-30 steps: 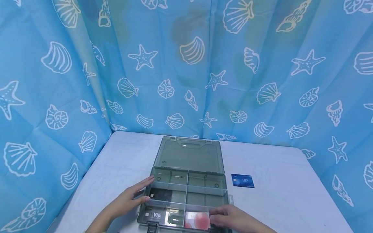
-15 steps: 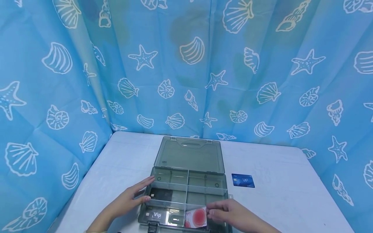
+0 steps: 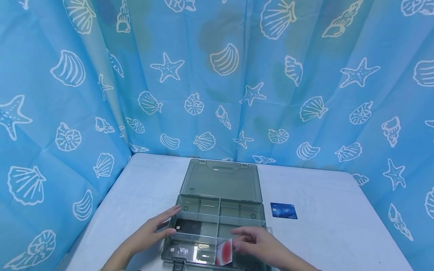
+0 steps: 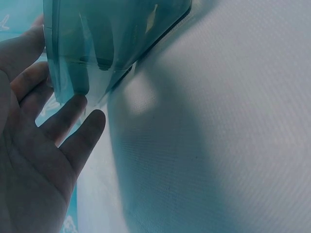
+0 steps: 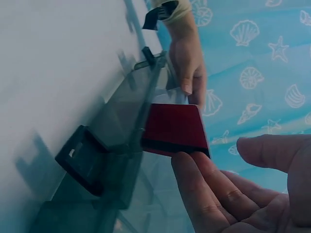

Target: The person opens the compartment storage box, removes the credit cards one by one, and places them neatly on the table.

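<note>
A card (image 3: pixel 224 252), pale with red circles on its front, stands tilted in the front right compartment of the grey-green divided box (image 3: pixel 217 195). Its red back with a dark stripe faces my right hand (image 3: pixel 254 242). In the right wrist view, fingertips touch the card's (image 5: pixel 175 124) lower edge while the thumb stays apart from it. My left hand (image 3: pixel 152 229) rests at the box's left side, fingers mostly straight, thumb on the rim. A black card (image 3: pixel 190 227) lies in the middle left compartment, and a dark "Vip" card (image 3: pixel 178 251) in the front left one.
The box lid (image 3: pixel 222 180) lies folded back behind the box. A blue "VIP" card (image 3: pixel 284 210) is on the white table (image 3: pixel 325 233) to the right. A blue shell-print curtain (image 3: pixel 217 90) hangs behind and at the sides.
The red-and-white card has shifted left and tipped up from lying flatter in its compartment. My right hand has moved left with it. The left hand stays in place.
</note>
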A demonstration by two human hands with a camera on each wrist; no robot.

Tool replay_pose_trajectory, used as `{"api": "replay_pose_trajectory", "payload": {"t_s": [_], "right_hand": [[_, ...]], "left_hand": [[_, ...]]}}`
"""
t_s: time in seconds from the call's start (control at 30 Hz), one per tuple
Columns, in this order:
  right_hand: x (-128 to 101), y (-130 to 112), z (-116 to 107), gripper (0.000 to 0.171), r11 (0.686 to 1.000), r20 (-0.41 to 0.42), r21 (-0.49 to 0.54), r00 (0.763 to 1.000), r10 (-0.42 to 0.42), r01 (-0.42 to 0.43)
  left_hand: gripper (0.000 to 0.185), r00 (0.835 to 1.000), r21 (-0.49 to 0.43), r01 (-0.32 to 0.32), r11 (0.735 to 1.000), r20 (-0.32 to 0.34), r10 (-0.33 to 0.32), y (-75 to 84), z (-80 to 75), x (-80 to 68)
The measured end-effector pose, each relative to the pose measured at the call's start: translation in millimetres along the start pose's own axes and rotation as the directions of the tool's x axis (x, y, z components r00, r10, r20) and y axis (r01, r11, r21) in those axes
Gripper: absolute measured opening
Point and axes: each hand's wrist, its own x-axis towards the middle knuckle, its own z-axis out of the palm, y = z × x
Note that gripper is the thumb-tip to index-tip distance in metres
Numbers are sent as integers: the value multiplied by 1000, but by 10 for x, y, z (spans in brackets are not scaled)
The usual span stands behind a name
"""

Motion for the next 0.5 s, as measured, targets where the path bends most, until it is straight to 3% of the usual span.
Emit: {"api": "replay_pose_trajectory", "payload": {"t_s": [0.33, 0.5], "right_hand": [[101, 87, 197, 39, 999, 8, -28, 999, -35, 35], [106, 90, 227, 38, 999, 15, 33, 1000, -17, 16]], "left_hand": [[69, 1000, -12, -20, 1000, 11, 20, 2, 1, -10], [69, 1000, -14, -25, 1000, 11, 25, -3, 0, -11]]}}
